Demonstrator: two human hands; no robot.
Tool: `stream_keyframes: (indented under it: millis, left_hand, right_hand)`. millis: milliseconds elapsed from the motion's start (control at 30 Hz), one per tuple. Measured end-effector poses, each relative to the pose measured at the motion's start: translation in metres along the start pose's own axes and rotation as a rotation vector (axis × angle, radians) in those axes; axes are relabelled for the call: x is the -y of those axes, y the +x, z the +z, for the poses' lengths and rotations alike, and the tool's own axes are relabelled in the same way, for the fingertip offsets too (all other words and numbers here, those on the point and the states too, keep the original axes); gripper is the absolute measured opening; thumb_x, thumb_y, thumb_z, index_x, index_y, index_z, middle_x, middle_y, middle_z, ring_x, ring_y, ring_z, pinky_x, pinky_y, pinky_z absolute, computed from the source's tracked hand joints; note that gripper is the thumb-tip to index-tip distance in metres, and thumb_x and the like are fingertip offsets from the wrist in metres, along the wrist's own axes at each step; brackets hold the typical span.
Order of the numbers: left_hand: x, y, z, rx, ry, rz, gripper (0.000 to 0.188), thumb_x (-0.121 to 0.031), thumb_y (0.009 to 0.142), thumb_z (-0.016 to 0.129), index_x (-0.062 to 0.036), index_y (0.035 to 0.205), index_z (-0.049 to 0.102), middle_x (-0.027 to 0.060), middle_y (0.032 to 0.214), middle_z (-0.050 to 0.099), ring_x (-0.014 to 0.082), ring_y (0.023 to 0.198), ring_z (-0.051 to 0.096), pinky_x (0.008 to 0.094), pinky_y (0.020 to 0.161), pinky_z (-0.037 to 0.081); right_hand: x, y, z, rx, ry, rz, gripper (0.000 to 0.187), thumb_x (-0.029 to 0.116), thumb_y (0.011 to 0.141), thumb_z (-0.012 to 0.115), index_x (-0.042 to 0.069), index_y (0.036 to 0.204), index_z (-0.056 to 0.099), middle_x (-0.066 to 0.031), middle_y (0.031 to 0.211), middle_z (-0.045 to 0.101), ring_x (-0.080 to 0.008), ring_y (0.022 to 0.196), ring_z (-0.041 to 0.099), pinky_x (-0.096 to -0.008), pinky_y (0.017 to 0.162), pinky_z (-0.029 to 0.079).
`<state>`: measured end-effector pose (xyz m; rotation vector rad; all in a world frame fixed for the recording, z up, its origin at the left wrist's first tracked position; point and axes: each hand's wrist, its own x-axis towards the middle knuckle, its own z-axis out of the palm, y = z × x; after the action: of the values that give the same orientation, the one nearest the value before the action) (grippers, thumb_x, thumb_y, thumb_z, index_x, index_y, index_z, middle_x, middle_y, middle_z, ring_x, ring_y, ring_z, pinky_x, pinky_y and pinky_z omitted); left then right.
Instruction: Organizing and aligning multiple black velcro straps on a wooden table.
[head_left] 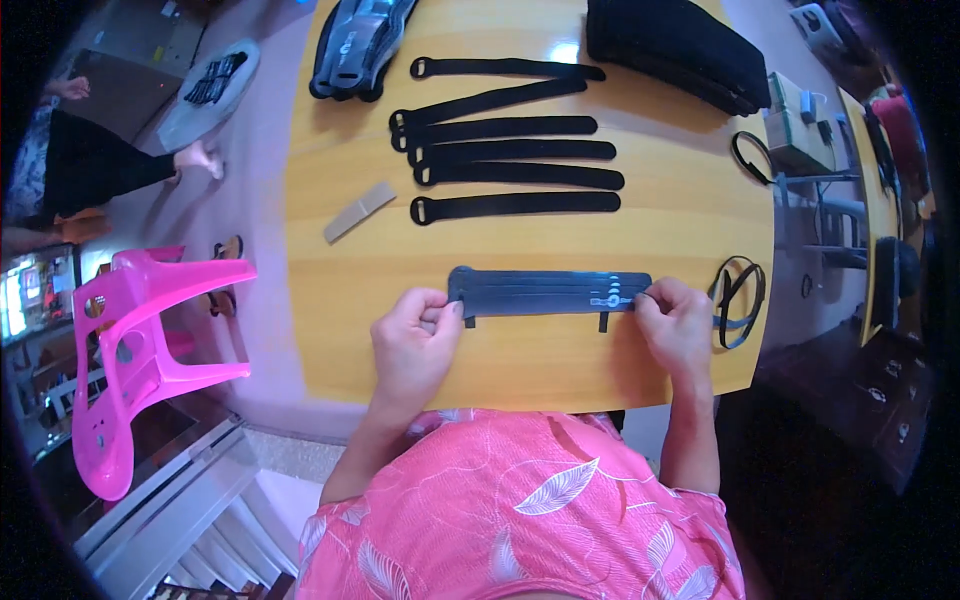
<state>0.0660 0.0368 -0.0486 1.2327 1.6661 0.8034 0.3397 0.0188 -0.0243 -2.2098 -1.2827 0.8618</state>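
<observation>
Pink top [470, 465] with white leaves [558, 487]

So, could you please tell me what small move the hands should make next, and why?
Perhaps the right hand should fold the nearer dark tab up over the strap bundle, while the left hand steadies the other end. Both hands are at the bundle's ends, and two short tabs stick out below its lower edge, not folded over its front.
</observation>
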Motion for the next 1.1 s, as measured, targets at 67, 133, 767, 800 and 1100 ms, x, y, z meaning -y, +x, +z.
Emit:
stream_keyframes:
  millis: [67,133,767,800,1100]
  left_hand:
    - [-0.004,-0.004,-0.002,-0.018,-0.012,0.015,0.007,0.0,0.083,0.068,0.0032,0.087,0.064,0.0032,0.067,0.063,0.0041,0.055,0.055,0.0211,0.05,0.044]
    - [-0.008,-0.007,-0.004,-0.026,-0.028,0.033,0.009,0.0,0.083,0.068,0.0033,0.09,0.065,0.0044,0.067,0.063,0.0047,0.055,0.056,0.0217,0.05,0.045]
    - [-0.006,0.001,-0.021,0.015,0.516,0.426,0.026,-0.014,0.074,0.078,-0.0131,0.101,0.075,0.0066,0.065,0.049,0.0208,0.057,0.051,0.0339,0.053,0.041]
    - [-0.004,0.001,-0.022,-0.004,0.588,0.502,0.027,-0.015,0.074,0.078,-0.0143,0.101,0.075,0.0059,0.066,0.047,0.021,0.059,0.05,0.0343,0.054,0.04]
    - [-0.002,-0.005,-0.021,-0.037,0.717,0.592,0.027,-0.022,0.077,0.076,-0.0174,0.104,0.075,0.0061,0.072,0.042,0.0224,0.066,0.046,0.0355,0.059,0.039]
  right_hand:
    - [-0.001,0.001,0.002,0.001,-0.006,-0.011,0.016,0.012,0.074,0.063,-0.003,0.072,0.066,-0.0162,0.058,0.062,-0.0208,0.051,0.061,-0.033,0.053,0.048]
    - [-0.003,0.001,0.005,-0.006,-0.015,-0.015,0.016,0.012,0.074,0.063,-0.003,0.072,0.066,-0.0162,0.058,0.061,-0.0209,0.051,0.061,-0.033,0.053,0.048]
    - [-0.006,-0.002,0.007,-0.054,-0.012,-0.109,0.014,0.011,0.076,0.066,-0.003,0.074,0.065,-0.0133,0.058,0.06,-0.0151,0.051,0.055,-0.0304,0.051,0.043]
    - [-0.006,-0.002,0.007,-0.06,-0.008,-0.121,0.014,0.011,0.075,0.066,-0.003,0.075,0.066,-0.0135,0.057,0.059,-0.0148,0.05,0.055,-0.0302,0.05,0.043]
    - [0.001,-0.005,0.005,-0.082,-0.069,-0.062,0.016,0.017,0.074,0.061,0.002,0.072,0.067,-0.0211,0.065,0.062,-0.0373,0.064,0.064,-0.0432,0.063,0.051]
